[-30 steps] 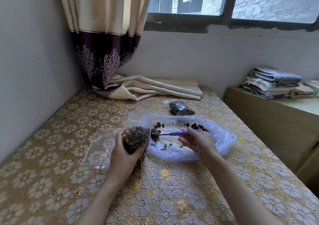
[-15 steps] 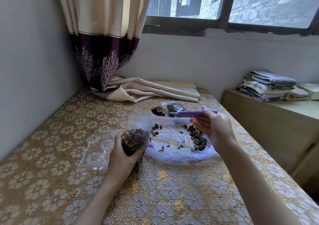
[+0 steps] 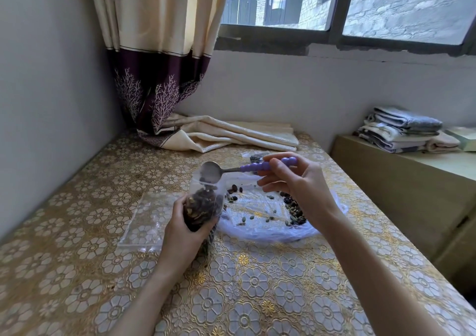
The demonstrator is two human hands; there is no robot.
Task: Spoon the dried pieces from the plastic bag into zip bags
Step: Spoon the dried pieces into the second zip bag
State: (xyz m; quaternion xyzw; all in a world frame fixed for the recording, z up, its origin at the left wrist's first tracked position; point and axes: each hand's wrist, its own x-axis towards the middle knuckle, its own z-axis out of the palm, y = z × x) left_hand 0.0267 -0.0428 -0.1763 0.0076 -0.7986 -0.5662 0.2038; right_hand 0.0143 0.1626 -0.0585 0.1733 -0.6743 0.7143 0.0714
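The left hand [image 3: 188,229] wraps its fingers and thumb around the lower half of a clear zip bag [image 3: 203,201], holding it upright on the table [image 3: 77,271] with its mouth open toward the top; the bag is already packed with dark dried pieces [image 3: 202,207] to well above the fingers. The right hand [image 3: 293,183] pinches the beaded purple handle of a spoon [image 3: 231,169] between thumb and curled fingers, and holds it level just above the bag's opening. The metal bowl of the spoon is tipped over the mouth of the bag, and a piece or two sits right under it at the rim. Just right of the held bag, below the right hand and forearm, the plastic bag [image 3: 270,227] lies spread flat on the table, with loose pieces scattered across it and a small dark heap [image 3: 296,212] near its right side. An empty zip bag [image 3: 146,219] lies flat to the left of the left hand, touching its wrist side. Behind the spoon a filled zip bag [image 3: 255,157] rests on the table, partly hidden by the right hand's fingers. A folded cream curtain [image 3: 231,135] trails across the far end of the table.
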